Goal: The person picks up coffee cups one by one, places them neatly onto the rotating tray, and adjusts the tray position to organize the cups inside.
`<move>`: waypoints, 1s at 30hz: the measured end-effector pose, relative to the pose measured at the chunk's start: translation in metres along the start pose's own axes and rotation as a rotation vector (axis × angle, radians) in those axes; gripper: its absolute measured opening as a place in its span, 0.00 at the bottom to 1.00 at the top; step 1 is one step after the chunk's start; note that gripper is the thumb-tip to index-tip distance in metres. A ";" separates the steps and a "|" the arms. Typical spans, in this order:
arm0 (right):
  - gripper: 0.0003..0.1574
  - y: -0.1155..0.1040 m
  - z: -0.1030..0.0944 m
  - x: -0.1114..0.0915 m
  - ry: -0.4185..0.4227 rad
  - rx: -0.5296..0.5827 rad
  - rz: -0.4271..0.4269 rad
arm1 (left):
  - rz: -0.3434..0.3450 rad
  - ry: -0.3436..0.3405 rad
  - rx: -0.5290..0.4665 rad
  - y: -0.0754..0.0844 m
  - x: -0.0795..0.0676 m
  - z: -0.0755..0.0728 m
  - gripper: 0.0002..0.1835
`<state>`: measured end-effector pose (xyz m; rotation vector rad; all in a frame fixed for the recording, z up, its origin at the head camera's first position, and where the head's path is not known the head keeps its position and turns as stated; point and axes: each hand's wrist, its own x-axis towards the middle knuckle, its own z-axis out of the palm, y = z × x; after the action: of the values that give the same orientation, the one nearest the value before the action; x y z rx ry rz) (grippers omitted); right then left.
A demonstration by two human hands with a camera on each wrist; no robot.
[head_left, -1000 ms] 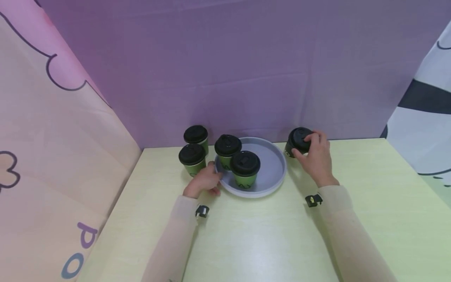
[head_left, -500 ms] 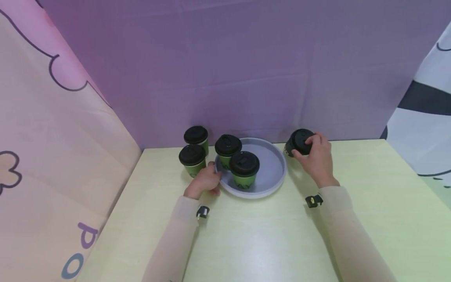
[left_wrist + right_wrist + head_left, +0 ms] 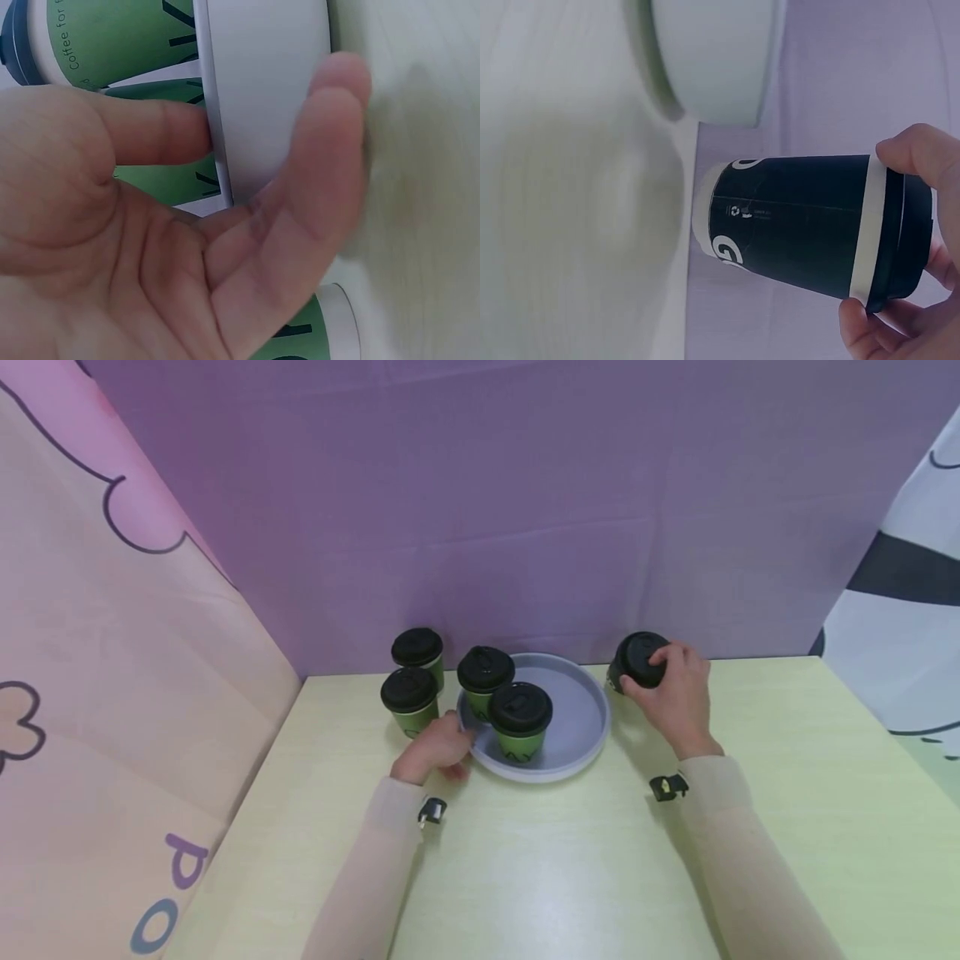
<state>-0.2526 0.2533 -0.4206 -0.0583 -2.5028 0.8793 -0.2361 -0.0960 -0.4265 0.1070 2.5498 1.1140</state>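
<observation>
My right hand [image 3: 675, 702] holds a dark paper coffee cup [image 3: 795, 217] by its black lid, thumb and fingers spread around the lid's edge. White lettering shows near the cup's base, which is close to the table's back edge in the right wrist view. My left hand [image 3: 435, 747] grips the left rim of a round grey tray [image 3: 577, 710]; in the left wrist view the thumb lies inside the rim and the fingers curl along the outer wall. On the tray's left half stand two green lidded coffee cups, one at the back [image 3: 486, 670] and one in front [image 3: 520, 722].
Two more green cups with black lids stand on the table left of the tray, one behind [image 3: 417, 652], one nearer [image 3: 409, 697] my left hand. A purple cloth [image 3: 480, 527] hangs along the back edge of the pale table [image 3: 540, 877]. Printed cloths flank both sides.
The cup in my right hand has shifted only slightly, beside the tray. My left fingers have moved a little at the tray's rim. The other cups stay in place.
</observation>
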 end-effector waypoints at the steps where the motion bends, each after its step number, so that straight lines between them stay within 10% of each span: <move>1: 0.31 -0.001 -0.001 0.000 0.002 0.002 0.001 | -0.001 -0.003 -0.004 0.000 0.000 0.000 0.15; 11: 0.30 -0.012 -0.007 0.002 0.109 0.069 -0.068 | 0.013 0.013 -0.010 -0.004 0.005 0.001 0.17; 30: 0.29 -0.033 -0.025 0.004 0.170 0.204 -0.222 | 0.051 0.257 0.081 -0.012 0.018 0.009 0.27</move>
<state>-0.2414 0.2421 -0.3820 0.2004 -2.2002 0.9863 -0.2495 -0.0942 -0.4456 0.0520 2.8358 1.1057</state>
